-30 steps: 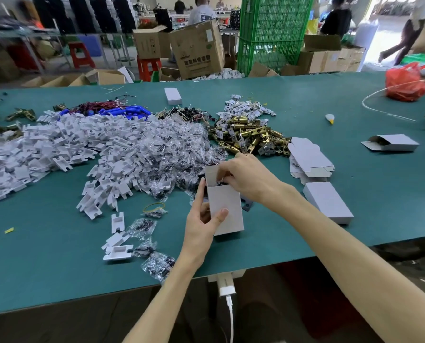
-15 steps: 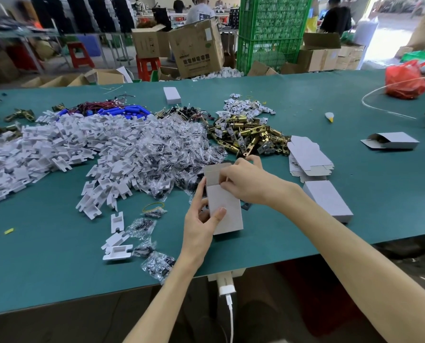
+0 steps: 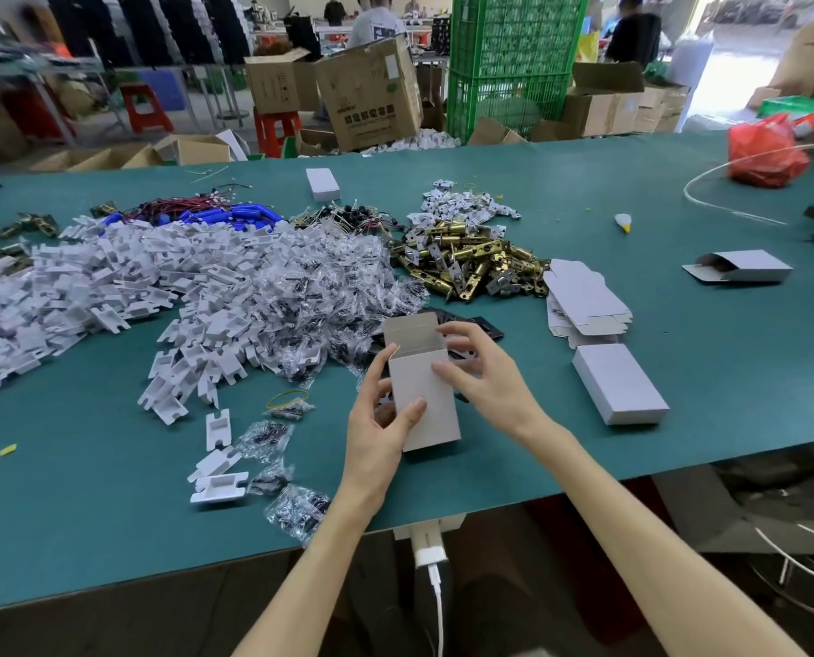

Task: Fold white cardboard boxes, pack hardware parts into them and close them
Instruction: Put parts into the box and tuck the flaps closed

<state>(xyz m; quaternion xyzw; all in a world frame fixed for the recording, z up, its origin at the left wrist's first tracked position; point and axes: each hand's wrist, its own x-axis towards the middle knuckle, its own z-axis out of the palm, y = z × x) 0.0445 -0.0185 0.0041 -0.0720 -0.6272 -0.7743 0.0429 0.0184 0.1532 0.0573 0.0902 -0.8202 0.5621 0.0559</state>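
Left hand (image 3: 380,431) gripping white box (image 3: 426,400), right hand (image 3: 483,377) fingers loosely spread, fingertips touching it

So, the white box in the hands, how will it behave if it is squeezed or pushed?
The box is thin card with its top flap open, so it probably dents under a hard squeeze. The left hand holds it by thumb and fingers alone, so it seems light.

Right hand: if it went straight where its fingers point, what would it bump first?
Probably the white box, at its open top flap; the right hand nearly touches it. Depth is unclear.
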